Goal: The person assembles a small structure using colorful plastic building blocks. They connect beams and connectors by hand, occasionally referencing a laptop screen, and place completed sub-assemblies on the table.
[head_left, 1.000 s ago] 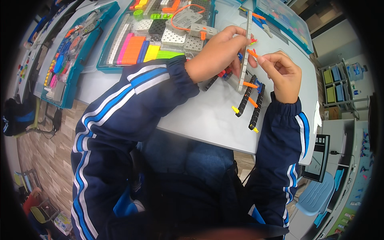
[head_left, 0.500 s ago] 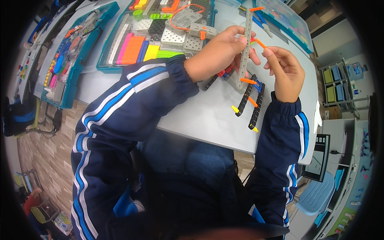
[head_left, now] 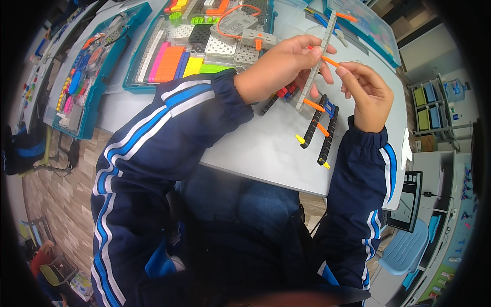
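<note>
Upper right: grey beam point(head_left: 310, 77) now leans rightward | left hand point(head_left: 287, 62): grip pinching beam | right hand point(head_left: 369, 94): pinching orange rod point(head_left: 330, 61), seemingly attached

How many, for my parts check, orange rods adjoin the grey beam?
3: one orange rod near the grey beam's top, one near its bottom, one at the right hand. More may be hidden.

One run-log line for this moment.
left hand: holding grey beam | right hand: pinching orange peg | nearby: black beams, parts case
</note>
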`<action>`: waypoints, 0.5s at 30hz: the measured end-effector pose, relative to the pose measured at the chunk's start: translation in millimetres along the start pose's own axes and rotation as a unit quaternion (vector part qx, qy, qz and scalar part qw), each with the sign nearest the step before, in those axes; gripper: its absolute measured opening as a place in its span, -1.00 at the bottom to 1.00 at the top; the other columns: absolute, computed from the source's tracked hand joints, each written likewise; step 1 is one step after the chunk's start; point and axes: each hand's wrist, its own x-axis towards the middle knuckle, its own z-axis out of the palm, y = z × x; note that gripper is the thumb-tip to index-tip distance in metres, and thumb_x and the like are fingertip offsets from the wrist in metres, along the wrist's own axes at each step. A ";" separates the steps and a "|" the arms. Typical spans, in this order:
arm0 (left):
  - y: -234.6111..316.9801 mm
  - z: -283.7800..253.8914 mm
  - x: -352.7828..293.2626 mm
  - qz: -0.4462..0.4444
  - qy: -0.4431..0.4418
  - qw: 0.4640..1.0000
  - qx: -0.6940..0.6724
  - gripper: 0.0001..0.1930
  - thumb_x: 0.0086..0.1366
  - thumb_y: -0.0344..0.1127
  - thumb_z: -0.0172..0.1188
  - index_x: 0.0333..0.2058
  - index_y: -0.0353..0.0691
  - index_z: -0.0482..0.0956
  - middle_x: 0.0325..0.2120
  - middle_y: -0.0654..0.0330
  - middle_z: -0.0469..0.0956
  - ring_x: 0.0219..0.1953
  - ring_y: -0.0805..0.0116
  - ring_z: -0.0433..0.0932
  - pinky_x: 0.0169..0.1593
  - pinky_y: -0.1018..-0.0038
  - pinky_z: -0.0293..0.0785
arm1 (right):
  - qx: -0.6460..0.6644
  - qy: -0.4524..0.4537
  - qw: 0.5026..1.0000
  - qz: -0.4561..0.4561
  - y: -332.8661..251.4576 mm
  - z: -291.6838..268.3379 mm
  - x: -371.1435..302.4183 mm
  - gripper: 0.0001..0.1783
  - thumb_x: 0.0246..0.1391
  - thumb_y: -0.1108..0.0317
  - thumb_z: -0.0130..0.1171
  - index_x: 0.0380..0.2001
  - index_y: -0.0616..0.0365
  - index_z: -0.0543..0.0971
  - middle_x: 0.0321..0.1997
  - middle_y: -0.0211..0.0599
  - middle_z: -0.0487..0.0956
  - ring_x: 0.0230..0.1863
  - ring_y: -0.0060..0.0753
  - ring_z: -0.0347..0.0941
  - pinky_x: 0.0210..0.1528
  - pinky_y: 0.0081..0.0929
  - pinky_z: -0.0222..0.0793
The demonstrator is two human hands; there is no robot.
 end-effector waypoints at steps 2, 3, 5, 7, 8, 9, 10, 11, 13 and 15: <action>0.2 0.0 -0.4 0.004 -0.008 1.000 -0.007 -0.62 0.47 -0.11 -0.18 0.06 -0.23 0.39 -0.31 0.22 0.56 -0.42 0.45 0.60 -0.30 0.58 0.44 | -0.007 0.000 1.000 -0.006 -0.8 0.0 -0.9 -0.86 0.01 0.52 0.29 -0.31 0.30 0.64 -0.47 -0.34 0.60 -0.51 -0.65 0.45 -0.51 -0.73 0.24; 0.0 -0.1 -0.6 0.006 -0.012 1.000 -0.011 -0.62 0.47 -0.11 -0.18 0.06 -0.23 0.40 -0.31 0.22 0.56 -0.42 0.46 0.60 -0.30 0.59 0.44 | -0.015 0.000 1.000 -0.011 -1.2 0.3 -1.5 -0.86 0.01 0.52 0.28 -0.31 0.31 0.64 -0.45 -0.34 0.60 -0.51 -0.64 0.45 -0.50 -0.73 0.26; -0.3 -1.7 0.2 0.005 -0.021 1.000 -0.002 -0.62 0.48 -0.11 -0.18 0.06 -0.24 0.40 -0.30 0.22 0.57 -0.41 0.48 0.60 -0.31 0.61 0.43 | -0.027 0.000 0.999 -0.024 -1.9 1.3 -2.6 -0.86 0.01 0.53 0.28 -0.31 0.33 0.64 -0.43 -0.32 0.60 -0.50 -0.63 0.46 -0.49 -0.73 0.29; -1.8 -2.6 0.8 0.006 -0.025 1.000 -0.003 -0.62 0.48 -0.11 -0.18 0.05 -0.24 0.40 -0.30 0.22 0.57 -0.41 0.48 0.60 -0.32 0.62 0.43 | -0.034 0.002 0.999 -0.038 -2.3 2.5 -3.5 -0.86 0.01 0.54 0.27 -0.31 0.35 0.63 -0.39 -0.30 0.60 -0.50 -0.60 0.48 -0.49 -0.73 0.31; -3.1 -2.4 1.2 0.009 -0.024 1.000 -0.008 -0.62 0.48 -0.10 -0.17 0.03 -0.24 0.41 -0.30 0.21 0.57 -0.41 0.48 0.60 -0.33 0.62 0.43 | -0.033 -0.001 0.999 -0.039 -2.8 2.5 -4.1 -0.86 0.01 0.55 0.27 -0.31 0.36 0.63 -0.38 -0.29 0.59 -0.49 -0.59 0.49 -0.49 -0.72 0.33; -4.3 -2.1 1.6 0.011 -0.023 1.000 -0.013 -0.63 0.48 -0.10 -0.17 0.02 -0.25 0.41 -0.30 0.21 0.57 -0.40 0.48 0.60 -0.33 0.63 0.43 | -0.032 -0.003 0.999 -0.040 -3.4 2.1 -4.5 -0.86 0.01 0.56 0.26 -0.31 0.37 0.62 -0.37 -0.28 0.59 -0.49 -0.58 0.50 -0.49 -0.71 0.35; -5.2 -2.5 2.4 0.010 -0.025 1.000 -0.012 -0.63 0.47 -0.09 -0.17 0.02 -0.24 0.41 -0.30 0.21 0.57 -0.40 0.48 0.60 -0.33 0.62 0.43 | -0.028 -0.006 0.999 -0.042 -3.8 1.9 -4.8 -0.86 0.01 0.56 0.26 -0.31 0.37 0.62 -0.37 -0.27 0.58 -0.48 -0.56 0.51 -0.49 -0.70 0.37; -5.7 -3.0 3.4 0.009 -0.027 1.000 -0.011 -0.62 0.47 -0.09 -0.16 0.01 -0.24 0.42 -0.30 0.20 0.57 -0.40 0.48 0.60 -0.33 0.62 0.44 | -0.024 -0.010 0.999 -0.042 -3.9 2.0 -4.7 -0.87 0.01 0.57 0.25 -0.31 0.38 0.62 -0.37 -0.26 0.58 -0.48 -0.55 0.52 -0.49 -0.69 0.39; -6.5 -4.0 3.9 0.007 -0.028 1.000 -0.010 -0.63 0.47 -0.08 -0.15 0.00 -0.24 0.42 -0.31 0.20 0.58 -0.39 0.48 0.61 -0.32 0.61 0.44 | -0.009 -0.017 0.999 -0.044 -3.9 2.3 -4.2 -0.87 0.01 0.59 0.24 -0.32 0.39 0.62 -0.37 -0.24 0.58 -0.47 -0.53 0.53 -0.49 -0.67 0.41; -6.8 -4.1 3.8 0.003 -0.024 1.000 -0.008 -0.63 0.47 -0.09 -0.14 0.00 -0.24 0.42 -0.31 0.19 0.58 -0.38 0.47 0.61 -0.32 0.61 0.46 | -0.008 -0.023 0.999 -0.042 -4.8 1.0 -4.8 -0.87 0.01 0.60 0.23 -0.32 0.40 0.61 -0.37 -0.23 0.58 -0.47 -0.51 0.54 -0.47 -0.65 0.44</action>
